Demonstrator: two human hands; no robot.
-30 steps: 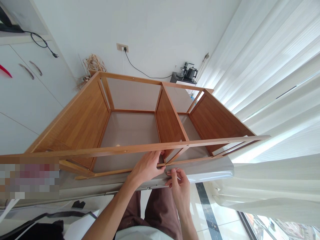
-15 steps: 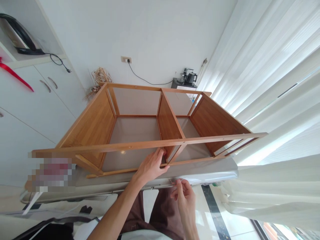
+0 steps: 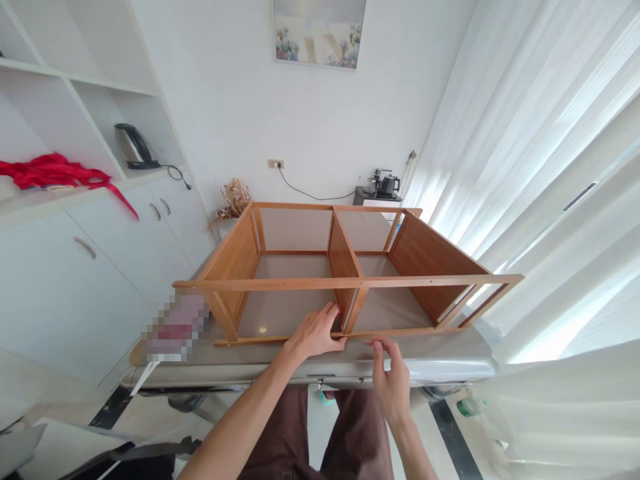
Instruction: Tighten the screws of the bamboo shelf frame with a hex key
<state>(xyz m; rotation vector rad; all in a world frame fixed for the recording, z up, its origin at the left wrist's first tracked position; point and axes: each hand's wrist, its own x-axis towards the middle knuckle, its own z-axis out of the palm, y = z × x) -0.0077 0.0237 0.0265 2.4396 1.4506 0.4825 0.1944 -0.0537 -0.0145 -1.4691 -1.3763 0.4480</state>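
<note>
Rack: open wooden rack (image 3: 343, 257) of rails and panels, lying across the middle of the picture; a central divider parts it into two bays.
Left hand (image 3: 317, 333): grasping the lower front rail (image 3: 400, 332) at the divider's foot, lower middle of the picture; thumb in front, fingers reaching inside.
Right hand (image 3: 393, 377): fingertips pinched on a thin piece (image 3: 373, 343), just right of the left hand; too small to tell what it is.
Handling: a firm left grip close to the joint seems the best way to steady the rack; the thin piece probably wants a light pinch with its tip in plain sight; pressing hard on one rail could make the rack slide.
Desk (image 3: 443, 350): grey, smooth, shiny along its front edge; it carries the rack.
Room: white cabinet (image 3: 100, 280) at left, with a kettle (image 3: 133, 147) and red cloth (image 3: 55, 171) on its shelves; picture (image 3: 317, 33) at upper middle; white curtains (image 3: 550, 200) at right; bottle (image 3: 469, 407) on the floor, lower right.
</note>
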